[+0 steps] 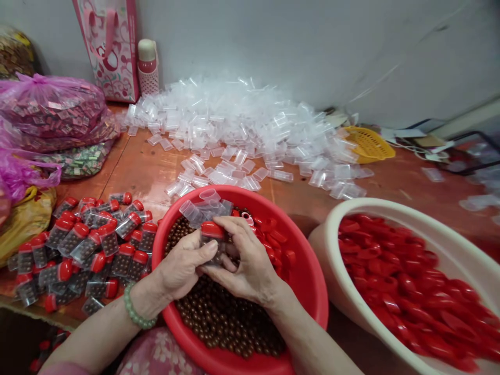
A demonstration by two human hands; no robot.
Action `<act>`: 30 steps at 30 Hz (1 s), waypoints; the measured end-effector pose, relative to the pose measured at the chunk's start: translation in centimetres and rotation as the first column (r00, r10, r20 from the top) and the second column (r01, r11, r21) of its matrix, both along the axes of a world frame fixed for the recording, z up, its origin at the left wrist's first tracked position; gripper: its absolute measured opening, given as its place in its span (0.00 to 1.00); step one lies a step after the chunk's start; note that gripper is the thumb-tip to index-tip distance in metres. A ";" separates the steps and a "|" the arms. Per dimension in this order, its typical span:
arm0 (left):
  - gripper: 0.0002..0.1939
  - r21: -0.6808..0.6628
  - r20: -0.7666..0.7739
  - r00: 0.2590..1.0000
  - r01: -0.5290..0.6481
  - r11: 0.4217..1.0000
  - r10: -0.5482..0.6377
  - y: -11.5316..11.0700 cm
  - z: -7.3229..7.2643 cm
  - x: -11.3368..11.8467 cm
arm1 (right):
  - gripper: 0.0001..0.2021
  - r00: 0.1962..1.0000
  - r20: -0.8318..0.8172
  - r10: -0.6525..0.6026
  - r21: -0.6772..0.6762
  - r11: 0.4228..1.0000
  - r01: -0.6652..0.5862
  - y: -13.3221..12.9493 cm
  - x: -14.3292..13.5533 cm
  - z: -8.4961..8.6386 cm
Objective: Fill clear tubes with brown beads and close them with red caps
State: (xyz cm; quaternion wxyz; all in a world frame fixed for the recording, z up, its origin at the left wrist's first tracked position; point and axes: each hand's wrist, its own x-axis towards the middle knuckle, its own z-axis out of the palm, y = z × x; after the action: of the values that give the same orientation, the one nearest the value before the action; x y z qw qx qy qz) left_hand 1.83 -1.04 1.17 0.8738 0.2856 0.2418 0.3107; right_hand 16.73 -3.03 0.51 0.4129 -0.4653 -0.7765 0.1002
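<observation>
Over a red basin (pixel 316 291) my left hand (pixel 182 268) and my right hand (pixel 250 260) hold one small clear container with a red cap (pixel 212 229) between them. The thumb of my left hand presses on its front, and fingers of my right hand wrap its side and cap. Brown balls (pixel 230 317) fill the lower part of the basin. Red caps (pixel 275 237) lie at its right side, and a few empty clear containers (pixel 199 208) rest at its top edge. Filled, red-capped containers (pixel 97 239) are heaped on the table to the left.
A white basin (pixel 336 245) of red caps stands right. Behind spreads a big pile of clear containers (pixel 242 120). A yellow basket (pixel 369 143), a bottle (pixel 147 65), a pink-white bag (pixel 109 52) and purple plastic bags (pixel 50 107) stand around the wooden table (pixel 128 166).
</observation>
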 end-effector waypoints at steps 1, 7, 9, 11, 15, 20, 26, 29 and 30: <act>0.16 -0.001 0.002 1.000 0.011 1.000 -0.011 0.0 0.0 0.0 | 0.31 1.000 0.010 -0.016 0.016 1.000 0.016 0.0 0.0 0.1; 0.17 -0.002 0.017 0.999 0.036 0.999 -0.036 0.0 -0.3 0.4 | 0.30 0.992 0.100 -0.076 0.164 0.985 0.058 0.0 0.0 0.6; 0.19 0.000 0.017 0.998 0.054 0.999 -0.054 0.0 -0.5 0.7 | 0.31 0.985 0.141 -0.102 0.233 0.970 0.067 -0.2 0.1 0.6; 0.21 0.010 0.025 0.996 0.086 0.996 -0.087 0.0 -0.8 0.8 | 0.33 0.973 0.189 -0.135 0.287 0.955 0.077 -0.5 0.2 0.5; 0.27 0.100 0.000 0.997 0.075 0.992 -0.075 -0.3 -0.5 0.2 | 0.36 0.966 0.223 -0.133 0.301 0.952 0.062 -1.0 -0.2 0.2; 0.28 0.494 -0.515 0.823 0.056 0.868 0.240 -0.6 1.5 -3.3 | 0.39 0.965 0.259 0.025 0.102 0.993 -0.053 -1.0 -0.8 0.3; 0.22 0.662 -0.601 -0.001 0.560 0.498 0.799 1.4 0.5 -10.2 | 0.14 0.929 0.339 -0.152 -0.205 0.951 0.230 -0.6 3.9 0.1; 0.20 0.535 -0.526 -0.083 0.742 0.405 0.846 2.1 -0.9 -12.3 | 0.10 0.924 0.332 -0.188 -0.336 0.892 0.302 -0.9 6.0 0.4; 0.20 0.529 -0.509 -0.051 0.769 0.360 0.859 2.2 -1.1 -12.6 | 0.10 0.926 0.336 -0.169 -0.389 0.871 0.301 -1.1 6.3 0.6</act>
State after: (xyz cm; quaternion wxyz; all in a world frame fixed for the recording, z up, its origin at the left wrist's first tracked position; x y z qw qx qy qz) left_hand -10.75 1.11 0.04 -0.0067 0.8160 0.5688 0.1028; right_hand 23.07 -4.15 1.07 0.1890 -0.6468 -0.7236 0.1493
